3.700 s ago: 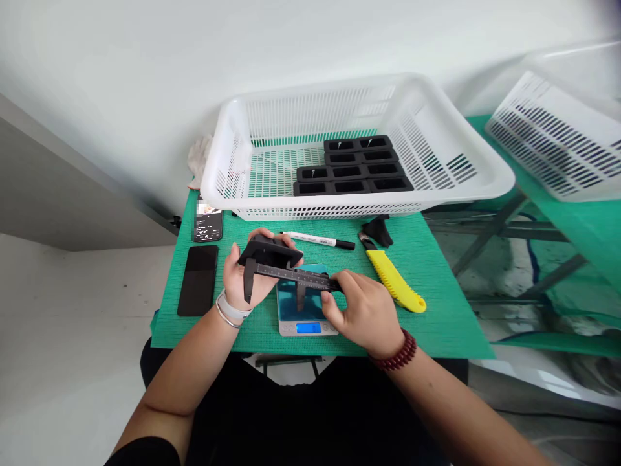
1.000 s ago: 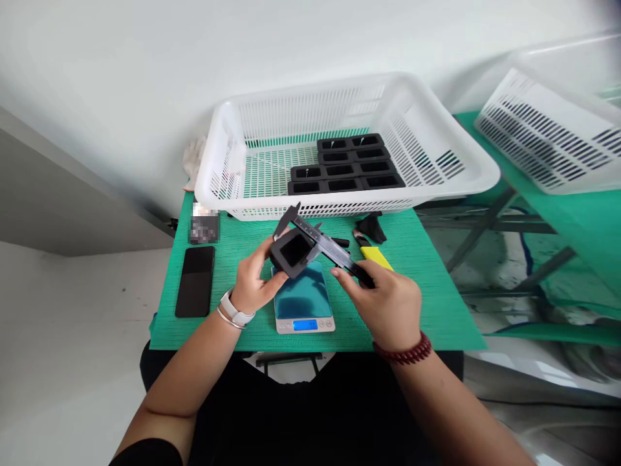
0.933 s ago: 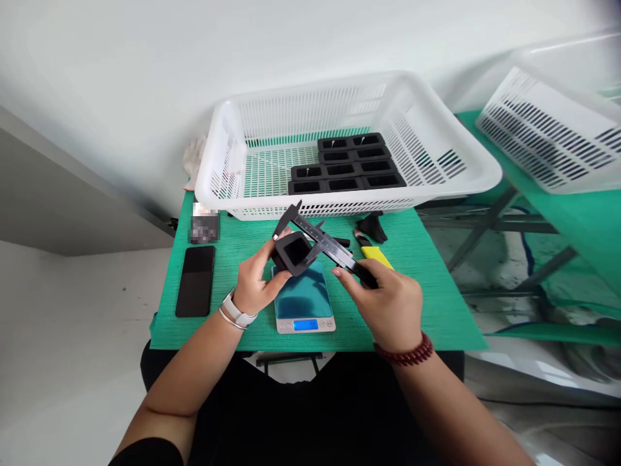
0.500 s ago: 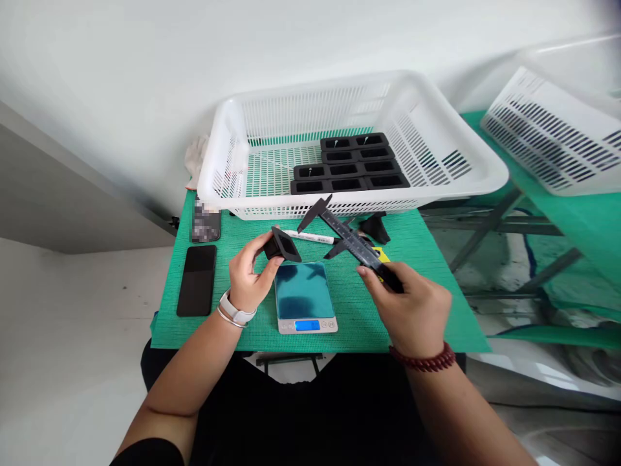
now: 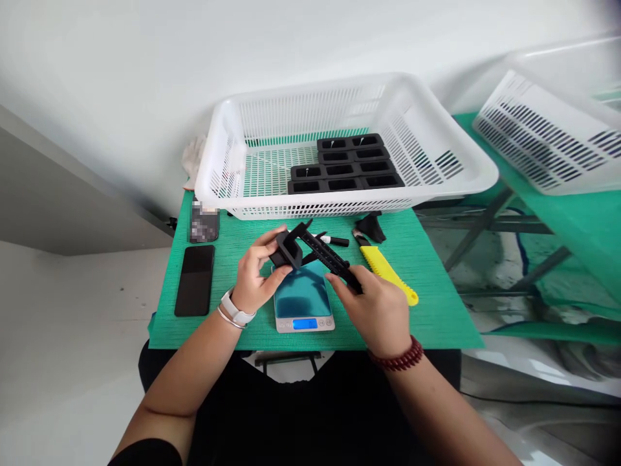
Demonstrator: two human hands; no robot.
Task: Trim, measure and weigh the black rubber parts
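Observation:
My left hand (image 5: 258, 275) is closed around a small black hollow rectangular part (image 5: 286, 252) with a flared rim, held tilted above the scale. In my right hand (image 5: 376, 304) is a black vernier caliper (image 5: 327, 254), gripped by its beam end. The caliper's jaws are at the rim of the black part; whether they touch it I cannot tell. Below both hands lies a digital scale (image 5: 305, 294) with a shiny blue plate and a lit blue display. A white marker with a black cap (image 5: 338, 241) lies partly hidden behind the caliper.
A white plastic basket (image 5: 354, 206) holds several black hollow parts (image 5: 339, 170) in rows. On the green table are a yellow-handled cutter (image 5: 388, 272), a black piece (image 5: 371, 228) and two phones, one a black phone (image 5: 195, 280). Another white basket (image 5: 548, 136) stands at right.
My right hand has moved left, bringing the caliper's jaws to the black part. My left hand has turned the part slightly and shifted right. The yellow cutter has come into fuller view.

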